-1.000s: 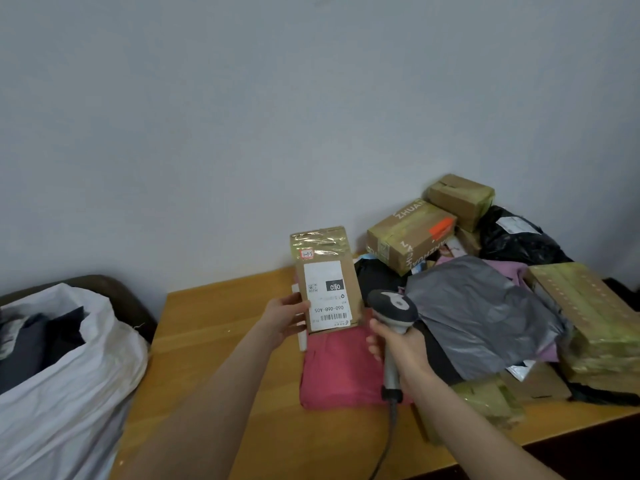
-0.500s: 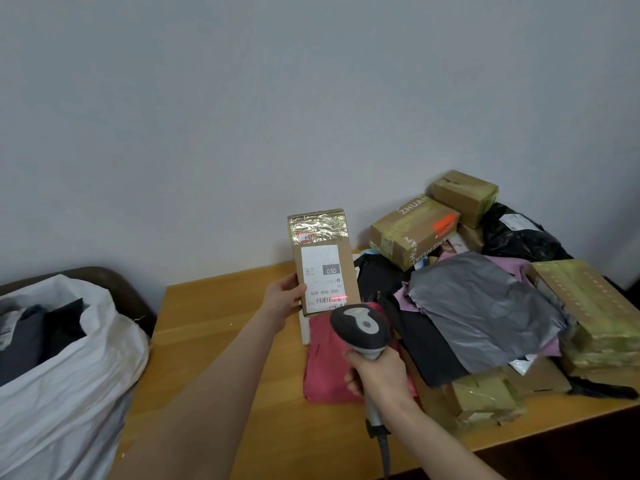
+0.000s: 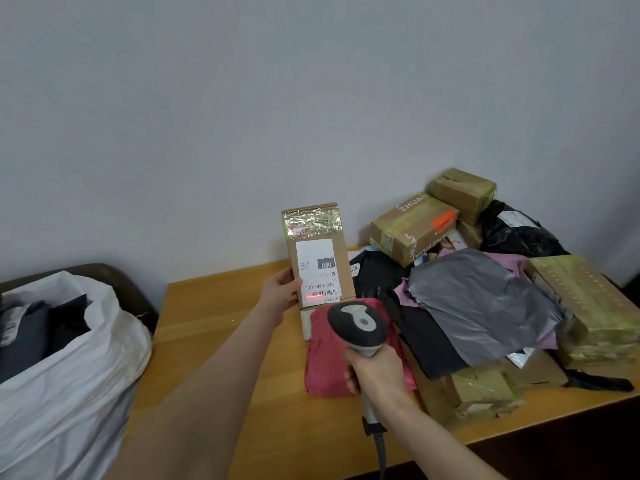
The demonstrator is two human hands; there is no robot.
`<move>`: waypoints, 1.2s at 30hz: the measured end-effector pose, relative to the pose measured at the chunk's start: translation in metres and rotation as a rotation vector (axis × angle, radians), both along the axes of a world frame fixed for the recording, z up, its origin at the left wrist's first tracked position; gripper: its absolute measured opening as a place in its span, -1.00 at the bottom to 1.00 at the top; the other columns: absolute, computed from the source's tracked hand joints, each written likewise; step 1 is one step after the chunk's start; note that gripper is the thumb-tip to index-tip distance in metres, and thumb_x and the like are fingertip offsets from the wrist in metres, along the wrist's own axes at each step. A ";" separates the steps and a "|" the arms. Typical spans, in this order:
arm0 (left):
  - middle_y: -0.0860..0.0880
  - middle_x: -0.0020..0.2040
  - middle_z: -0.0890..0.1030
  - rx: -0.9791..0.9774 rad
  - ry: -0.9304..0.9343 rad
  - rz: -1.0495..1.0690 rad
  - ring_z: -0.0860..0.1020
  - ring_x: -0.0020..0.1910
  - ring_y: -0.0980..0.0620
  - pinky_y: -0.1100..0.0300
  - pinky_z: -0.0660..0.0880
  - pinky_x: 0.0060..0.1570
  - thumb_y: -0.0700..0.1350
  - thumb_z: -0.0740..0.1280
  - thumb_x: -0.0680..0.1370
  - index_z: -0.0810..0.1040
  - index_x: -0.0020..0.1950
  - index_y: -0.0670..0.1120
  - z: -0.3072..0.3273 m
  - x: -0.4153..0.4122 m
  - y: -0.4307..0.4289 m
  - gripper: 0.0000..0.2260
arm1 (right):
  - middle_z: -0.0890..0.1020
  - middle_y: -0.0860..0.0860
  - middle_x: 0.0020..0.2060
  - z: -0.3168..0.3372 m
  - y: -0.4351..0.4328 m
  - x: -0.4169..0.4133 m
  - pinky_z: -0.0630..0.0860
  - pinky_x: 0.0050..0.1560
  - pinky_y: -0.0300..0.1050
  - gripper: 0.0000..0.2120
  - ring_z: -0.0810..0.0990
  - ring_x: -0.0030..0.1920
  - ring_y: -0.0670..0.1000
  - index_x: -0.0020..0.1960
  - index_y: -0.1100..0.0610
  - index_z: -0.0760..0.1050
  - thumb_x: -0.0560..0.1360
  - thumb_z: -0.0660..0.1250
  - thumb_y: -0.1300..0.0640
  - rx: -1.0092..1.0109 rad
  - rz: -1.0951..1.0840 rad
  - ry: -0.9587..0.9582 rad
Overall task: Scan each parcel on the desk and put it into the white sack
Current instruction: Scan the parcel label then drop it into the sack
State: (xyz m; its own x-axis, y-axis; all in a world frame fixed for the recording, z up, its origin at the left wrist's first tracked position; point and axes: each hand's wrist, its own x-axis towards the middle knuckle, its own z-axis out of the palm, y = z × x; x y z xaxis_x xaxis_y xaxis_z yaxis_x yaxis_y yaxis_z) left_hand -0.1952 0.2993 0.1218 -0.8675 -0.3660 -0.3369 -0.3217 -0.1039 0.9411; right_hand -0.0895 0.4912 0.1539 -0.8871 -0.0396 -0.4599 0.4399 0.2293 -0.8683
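My left hand [image 3: 278,289] grips the upright brown cardboard parcel [image 3: 318,254] by its left edge, above the wooden desk [image 3: 221,327]. My right hand [image 3: 377,374] wraps the handle of the black-and-grey barcode scanner [image 3: 358,325], whose 1 red line falls on the parcel's white label. The white woven sack [image 3: 69,382] stands open at far left, beside the desk.

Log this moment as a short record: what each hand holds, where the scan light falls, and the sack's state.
right hand: grips barcode scanner
left hand: holds cardboard box upright, label toward scanner
red scan line: on the label's barcode
white sack: left of desk, open, dark items inside
desk: more parcels piled at right
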 end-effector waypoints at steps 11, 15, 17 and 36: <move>-0.09 0.17 0.59 -0.015 0.007 0.041 0.55 0.11 -0.11 -0.07 0.51 0.14 -0.28 0.27 0.58 0.36 0.42 -0.18 0.007 0.014 0.007 -0.60 | 0.55 0.10 -0.49 0.003 0.005 0.013 0.46 -0.42 -0.16 -0.77 0.47 -0.57 -0.04 -0.38 0.20 0.50 0.45 0.35 0.28 -0.005 0.008 0.028; -0.10 0.18 0.58 -0.022 0.014 0.045 0.55 0.10 -0.11 -0.08 0.50 0.14 -0.28 0.27 0.59 0.38 0.41 -0.18 0.010 0.022 0.010 -0.62 | 0.54 0.10 -0.50 0.003 0.008 0.017 0.45 -0.43 -0.15 -0.74 0.46 -0.57 -0.04 -0.41 0.19 0.49 0.45 0.35 0.28 -0.004 0.023 0.060; -0.09 0.17 0.58 -0.026 0.015 0.048 0.55 0.09 -0.10 -0.09 0.51 0.14 -0.28 0.26 0.59 0.38 0.40 -0.17 0.011 0.027 0.011 -0.63 | 0.54 0.09 -0.52 0.002 0.008 0.019 0.46 -0.40 -0.13 -0.70 0.47 -0.55 -0.02 -0.45 0.17 0.47 0.45 0.36 0.27 0.008 0.035 0.081; -0.12 0.23 0.57 -0.016 0.039 0.191 0.55 0.16 -0.14 -0.12 0.52 0.15 -0.26 0.26 0.59 0.38 0.41 -0.16 0.023 0.083 -0.066 -0.63 | 0.59 0.06 -0.52 0.007 -0.063 0.038 0.37 -0.54 -0.24 -0.88 0.45 -0.61 -0.06 -0.27 0.33 0.55 0.43 0.36 0.34 -0.169 0.123 0.095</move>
